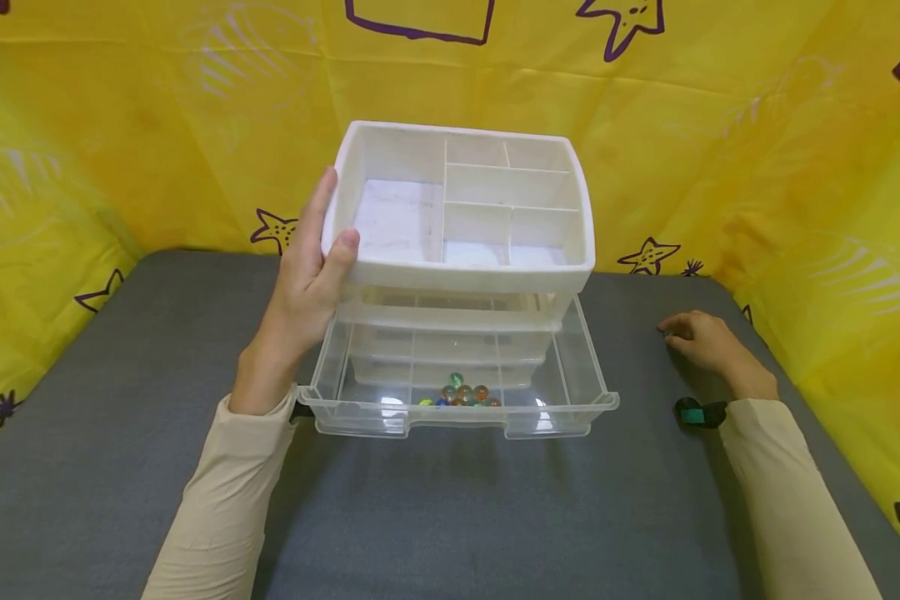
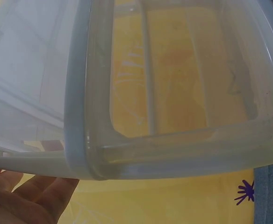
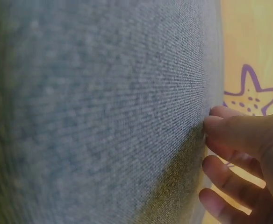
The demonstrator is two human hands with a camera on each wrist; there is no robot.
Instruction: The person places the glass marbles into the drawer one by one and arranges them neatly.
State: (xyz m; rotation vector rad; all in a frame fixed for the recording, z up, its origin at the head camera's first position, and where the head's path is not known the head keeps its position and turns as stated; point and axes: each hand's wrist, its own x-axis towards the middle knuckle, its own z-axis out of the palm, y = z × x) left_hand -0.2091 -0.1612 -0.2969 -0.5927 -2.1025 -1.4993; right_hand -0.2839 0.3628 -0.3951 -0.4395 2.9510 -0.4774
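Note:
My left hand (image 1: 300,283) grips the left side of a white plastic drawer organizer (image 1: 465,279), its thumb over the top rim and its fingers along the outer wall. Below the divided top, a clear drawer (image 1: 585,354) is pulled out toward me. Several glass marbles (image 1: 465,393) lie grouped near its front. Off to the right, my right hand (image 1: 708,346) is low at the grey table, thumb and index finger pinching a small dark marble-like thing (image 1: 664,332). In the right wrist view, thumb and index fingertips (image 3: 213,122) meet at the cloth, hiding most of it.
A grey cloth-covered table (image 1: 157,467) spreads under everything. Yellow fabric walls (image 1: 450,83) with drawn stars and fish enclose the back and sides. The organizer's top holds compartments (image 1: 397,217) of different sizes. A black strap with a green patch (image 1: 693,415) sits at the right wrist.

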